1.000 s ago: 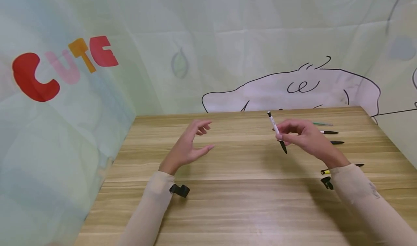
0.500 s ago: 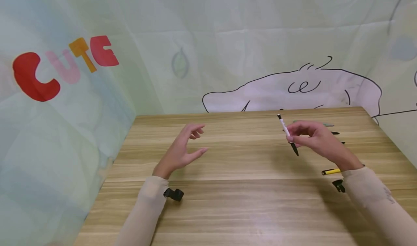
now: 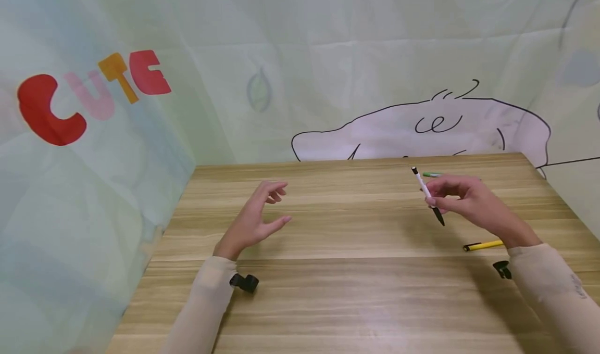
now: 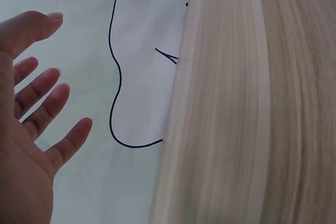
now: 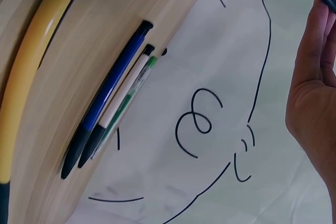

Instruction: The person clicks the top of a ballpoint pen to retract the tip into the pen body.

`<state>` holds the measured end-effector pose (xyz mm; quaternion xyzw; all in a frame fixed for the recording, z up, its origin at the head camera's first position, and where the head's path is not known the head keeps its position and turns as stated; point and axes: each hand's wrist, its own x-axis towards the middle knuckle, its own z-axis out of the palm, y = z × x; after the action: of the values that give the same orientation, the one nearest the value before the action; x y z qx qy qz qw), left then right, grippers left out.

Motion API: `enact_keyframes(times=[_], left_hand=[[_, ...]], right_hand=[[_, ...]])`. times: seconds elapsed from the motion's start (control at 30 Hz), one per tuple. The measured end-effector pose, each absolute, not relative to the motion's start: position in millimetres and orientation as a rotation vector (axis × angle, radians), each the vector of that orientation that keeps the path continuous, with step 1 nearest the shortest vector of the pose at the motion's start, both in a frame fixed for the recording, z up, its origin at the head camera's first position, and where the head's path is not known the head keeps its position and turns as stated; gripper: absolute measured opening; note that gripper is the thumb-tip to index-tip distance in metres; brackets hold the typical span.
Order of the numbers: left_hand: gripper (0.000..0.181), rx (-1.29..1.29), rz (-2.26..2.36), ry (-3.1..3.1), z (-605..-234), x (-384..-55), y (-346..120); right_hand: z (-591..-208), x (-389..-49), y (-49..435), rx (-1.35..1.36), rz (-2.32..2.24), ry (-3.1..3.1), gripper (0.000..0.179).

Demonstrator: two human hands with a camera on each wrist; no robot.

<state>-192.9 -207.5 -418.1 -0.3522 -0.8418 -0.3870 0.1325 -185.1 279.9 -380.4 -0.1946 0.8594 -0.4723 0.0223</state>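
Here, above a wooden table, the left hand hovers with relaxed fingers, holding nothing. The right hand pinches a white pen, tilted, in the air, near a yellow pen.

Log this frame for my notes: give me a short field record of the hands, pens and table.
left hand: open, above table, holds nothing
right hand: pinches white pen, tilted, dark tip down
table: wooden
yellow pen: lies on table by right wrist
other pens: blue pen, green pen, lying side by side
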Motion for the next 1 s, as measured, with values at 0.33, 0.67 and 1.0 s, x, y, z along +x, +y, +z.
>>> enact_keyframes(times=[0.33,0.67,1.0], left_hand=[[0.076,-1.028,-1.116,-2.432,-419.5,-193.2,-212.4],[0.075,-1.026,-1.115,-2.448,-415.7,-192.8,-211.4],[0.075,-1.036,-1.111,-2.449,-415.6,-193.2,-210.5]], right_hand=[[-383.8,-182.5,301.1,-0.614,-1.449,2.675,0.02],[-388.6,-182.2,320.1,-0.585,-1.315,2.785,0.022],[-393.8,-183.4,332.7,-0.621,-1.333,2.789,0.023]])
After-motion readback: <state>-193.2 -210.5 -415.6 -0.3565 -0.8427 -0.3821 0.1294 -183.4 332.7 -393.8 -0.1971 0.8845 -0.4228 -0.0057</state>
